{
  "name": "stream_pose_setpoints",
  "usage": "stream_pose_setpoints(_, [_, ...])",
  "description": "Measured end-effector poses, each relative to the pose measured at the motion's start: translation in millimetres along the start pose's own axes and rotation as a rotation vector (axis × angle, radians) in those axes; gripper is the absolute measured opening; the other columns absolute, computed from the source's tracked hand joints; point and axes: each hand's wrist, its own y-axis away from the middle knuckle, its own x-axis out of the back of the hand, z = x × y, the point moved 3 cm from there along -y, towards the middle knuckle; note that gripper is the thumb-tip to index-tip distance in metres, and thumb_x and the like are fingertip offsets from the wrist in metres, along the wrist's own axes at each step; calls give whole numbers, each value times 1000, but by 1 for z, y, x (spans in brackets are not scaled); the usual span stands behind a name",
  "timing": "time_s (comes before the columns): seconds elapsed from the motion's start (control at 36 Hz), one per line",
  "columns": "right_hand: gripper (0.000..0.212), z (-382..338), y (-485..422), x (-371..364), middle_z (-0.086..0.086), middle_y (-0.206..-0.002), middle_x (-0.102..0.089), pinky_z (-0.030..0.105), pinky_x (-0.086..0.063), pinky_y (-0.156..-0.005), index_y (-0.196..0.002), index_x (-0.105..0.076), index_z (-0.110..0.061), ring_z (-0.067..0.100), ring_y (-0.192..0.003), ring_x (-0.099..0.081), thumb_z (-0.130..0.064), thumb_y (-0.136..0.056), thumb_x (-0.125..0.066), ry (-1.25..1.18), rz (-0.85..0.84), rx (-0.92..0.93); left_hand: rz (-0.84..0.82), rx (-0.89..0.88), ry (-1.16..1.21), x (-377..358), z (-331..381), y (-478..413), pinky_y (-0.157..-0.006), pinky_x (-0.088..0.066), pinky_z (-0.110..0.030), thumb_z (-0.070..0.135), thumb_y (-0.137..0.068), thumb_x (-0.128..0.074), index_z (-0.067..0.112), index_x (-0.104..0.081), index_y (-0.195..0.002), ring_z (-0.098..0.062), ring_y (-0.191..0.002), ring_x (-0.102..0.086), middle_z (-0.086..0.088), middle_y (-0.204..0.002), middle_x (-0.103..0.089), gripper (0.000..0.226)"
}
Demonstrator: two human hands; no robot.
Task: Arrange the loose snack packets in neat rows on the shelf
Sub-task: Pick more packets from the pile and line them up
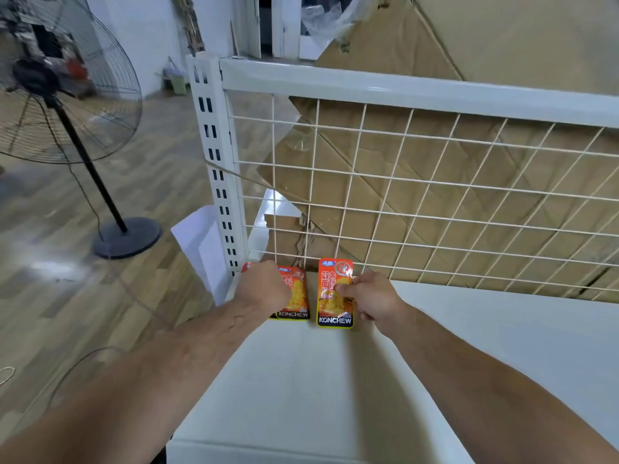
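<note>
Orange and yellow, the left packet [296,296] and the right packet [335,293] lie flat, side by side with a small gap, at the back left corner of the white shelf [301,380], right by the wire grid [402,195]. Each says KONCHEW in white letters on a black strip at the bottom. Both arms reach straight out. The left hand [264,286] lies over the left packet, knuckles up; I cannot tell if it grips. The right hand [371,299] pinches the right packet's edge with thumb and fingers.
</note>
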Motion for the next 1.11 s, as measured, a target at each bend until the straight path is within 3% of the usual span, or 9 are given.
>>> stream_pose_setpoints(0.22, [28, -5, -9, -17, 3, -42, -40, 18, -22, -38, -65, -53, -8, 16, -32, -30, -15, -82, -75, 138, -65, -48, 177, -111, -65, 23, -2, 8, -53, -34, -27, 21, -89, -53, 18, -51, -93, -20, -77, -56, -1, -90, -58, 5])
stream_pose_setpoints(0.33, [28, -10, -14, -28, 3, -47, -42, 18, -23, -38, -65, -53, -11, 14, -33, -31, -13, -83, -74, 147, -67, -74, 251, -190, -103, 29, -6, 11, -61, -35, -30, 27, -93, -50, 18, -56, -104, -19, -87, -53, 0, -100, -58, 15])
stream_pose_setpoints(0.53, [21, -19, -24, -49, 6, -58, -50, 20, -28, -39, -73, -57, -10, 16, -41, -40, -14, -83, -74, 169, -79, -111, 294, -249, -116, 31, -10, 17, -67, -38, -28, 30, -93, -49, 19, -57, -108, -18, -93, -52, 1, -101, -57, 20])
stream_pose_setpoints(0.67, [33, -19, -30, -59, 8, -48, -53, 23, -36, -41, -56, -53, -9, 21, -40, -47, -16, -84, -69, 315, -27, -87, 279, -249, -127, 31, -15, 18, -73, -47, -30, 32, -92, -48, 20, -57, -106, -18, -91, -53, 1, -101, -58, 20])
stream_pose_setpoints(0.72, [31, -22, -31, -62, 9, -51, -57, 26, -44, -43, -55, -55, -10, 24, -46, -57, -16, -84, -63, 447, -3, -45, 273, -250, -132, 31, -16, 17, -74, -49, -31, 31, -91, -48, 20, -57, -103, -18, -89, -53, 1, -99, -58, 19])
stream_pose_setpoints(0.81, [13, -27, -33, -66, 11, -72, -65, 33, -56, -59, -70, -60, -12, 29, -70, -67, -17, -81, -56, 604, 18, 16, 269, -254, -143, 31, -16, 17, -75, -50, -32, 32, -91, -47, 21, -57, -103, -18, -88, -54, 1, -98, -59, 19])
stream_pose_setpoints(0.94, [5, -27, -33, -63, 9, -81, -65, 29, -54, -63, -77, -59, -16, 27, -74, -65, -20, -78, -57, 658, 24, 14, 251, -258, -156, 29, -14, 18, -78, -48, -31, 33, -91, -48, 21, -58, -107, -18, -93, -54, 2, -102, -59, 22])
stream_pose_setpoints(1.11, [11, -27, -32, -61, 10, -103, -71, 31, -53, -72, -90, -61, -17, 28, -95, -69, -26, -82, -61, 733, 67, 28, 229, -274, -186, 30, -12, 21, -80, -44, -30, 36, -92, -46, 22, -58, -111, -18, -96, -54, 3, -106, -59, 26])
